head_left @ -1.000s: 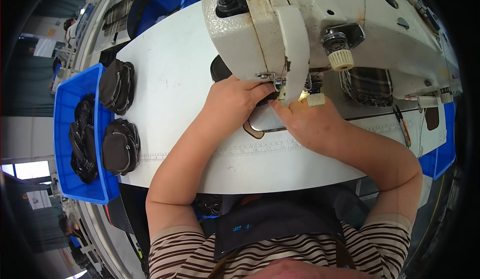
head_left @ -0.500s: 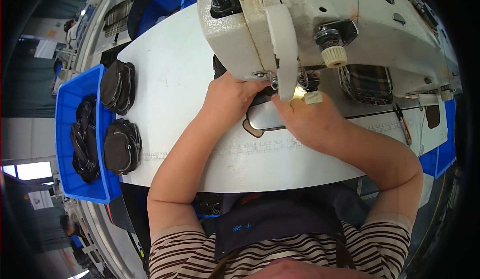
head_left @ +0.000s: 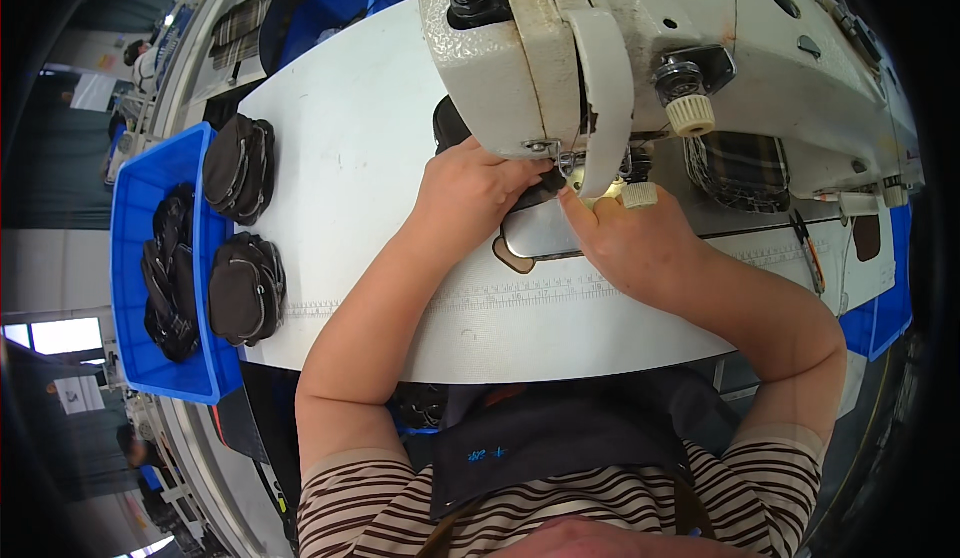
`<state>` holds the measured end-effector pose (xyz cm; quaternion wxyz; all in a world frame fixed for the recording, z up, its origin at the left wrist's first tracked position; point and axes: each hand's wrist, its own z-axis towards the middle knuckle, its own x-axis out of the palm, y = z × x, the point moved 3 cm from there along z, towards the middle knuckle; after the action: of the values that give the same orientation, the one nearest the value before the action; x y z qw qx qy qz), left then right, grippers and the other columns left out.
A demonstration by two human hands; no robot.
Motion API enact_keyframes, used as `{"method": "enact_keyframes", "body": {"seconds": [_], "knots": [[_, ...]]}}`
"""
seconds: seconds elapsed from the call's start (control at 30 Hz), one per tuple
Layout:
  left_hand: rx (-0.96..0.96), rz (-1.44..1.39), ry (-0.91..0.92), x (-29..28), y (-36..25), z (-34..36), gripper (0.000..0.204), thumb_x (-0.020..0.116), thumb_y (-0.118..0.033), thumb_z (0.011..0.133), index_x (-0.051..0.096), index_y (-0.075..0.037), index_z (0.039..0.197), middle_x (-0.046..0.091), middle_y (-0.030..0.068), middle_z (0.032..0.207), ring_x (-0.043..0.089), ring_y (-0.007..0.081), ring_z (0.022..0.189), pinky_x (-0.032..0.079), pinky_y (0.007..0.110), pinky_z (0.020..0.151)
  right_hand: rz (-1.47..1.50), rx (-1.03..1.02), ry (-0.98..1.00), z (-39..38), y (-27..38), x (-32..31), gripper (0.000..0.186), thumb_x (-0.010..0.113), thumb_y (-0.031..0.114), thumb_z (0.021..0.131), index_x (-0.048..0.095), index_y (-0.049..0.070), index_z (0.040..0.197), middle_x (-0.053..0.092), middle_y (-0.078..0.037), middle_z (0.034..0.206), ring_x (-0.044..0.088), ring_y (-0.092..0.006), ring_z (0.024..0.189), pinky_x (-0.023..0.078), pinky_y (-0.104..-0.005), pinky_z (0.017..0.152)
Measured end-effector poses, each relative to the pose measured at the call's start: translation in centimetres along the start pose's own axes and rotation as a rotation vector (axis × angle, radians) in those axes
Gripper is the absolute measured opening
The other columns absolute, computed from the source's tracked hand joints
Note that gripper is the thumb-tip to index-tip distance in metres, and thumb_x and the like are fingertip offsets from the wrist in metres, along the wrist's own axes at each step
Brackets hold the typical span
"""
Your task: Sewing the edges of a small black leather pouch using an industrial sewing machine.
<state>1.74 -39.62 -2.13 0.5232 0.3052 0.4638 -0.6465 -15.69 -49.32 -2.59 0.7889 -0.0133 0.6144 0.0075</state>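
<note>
A white sewing machine (head_left: 610,98) stands over the table, its small lamp lighting the presser foot area. My left hand (head_left: 468,198) presses and grips a dark fabric piece (head_left: 452,126) just left of the needle, fingers bent over it. More of that piece shows beyond the hand; the rest is hidden by hand and machine head. My right hand (head_left: 637,243) is at the right of the presser foot, thumb and forefinger closed at the edge of the same dark piece. Its other fingers are partly hidden under the machine.
Two small dark zippered pouches (head_left: 245,290) sit at the table's left edge. Beside them a blue bin (head_left: 222,358) holds more dark pieces. A plaid piece (head_left: 738,171) lies behind the needle area, right. An orange-and-black tool (head_left: 808,248) and a printed ruler strip (head_left: 500,296) lie on the white table (head_left: 340,188).
The machine and both hands appear slightly farther right in the picture, partly from a shift of view. Slightly more of the dark piece shows beside my left hand's fingers.
</note>
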Motion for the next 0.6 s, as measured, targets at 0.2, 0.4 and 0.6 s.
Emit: {"method": "enact_keyframes", "body": {"seconds": [0.2,0.4,0.6], "knots": [[-0.013,0.052,0.036,0.01,-0.17,-0.02,0.023,0.073,-0.013,0.081,0.080,-0.019,0.102,0.074,-0.0039,0.101,0.069,0.0211,0.096,0.058,0.033,0.074,0.002,0.004,-0.057,-0.03,-0.05,0.15,0.046,0.067,0.009,0.078,0.068,-0.003,0.122,0.061,-0.001,0.058,0.062,-0.0190,0.048,0.047,-0.0349,0.046],[0.032,0.080,0.043,0.21,-0.61,-0.09,0.027,0.071,-0.011,0.081,0.079,-0.020,0.105,0.073,-0.0027,0.104,0.069,0.0227,0.099,0.058,0.034,0.075,0.018,0.003,-0.050,-0.21,-0.07,0.43,0.047,0.068,0.009,0.076,0.069,-0.004,0.121,0.062,-0.002,0.059,0.062,-0.0193,0.048,0.047,-0.0351,0.047],[-0.051,0.081,0.096,0.17,0.12,-0.32,0.027,0.071,-0.011,0.082,0.079,-0.021,0.107,0.072,-0.0002,0.106,0.068,0.0247,0.098,0.058,0.036,0.074,-0.047,0.019,-0.090,-0.10,0.28,0.72,0.038,0.069,0.013,0.080,0.071,0.006,0.117,0.058,-0.001,0.064,0.057,-0.0168,0.049,0.044,-0.0334,0.044]]}}
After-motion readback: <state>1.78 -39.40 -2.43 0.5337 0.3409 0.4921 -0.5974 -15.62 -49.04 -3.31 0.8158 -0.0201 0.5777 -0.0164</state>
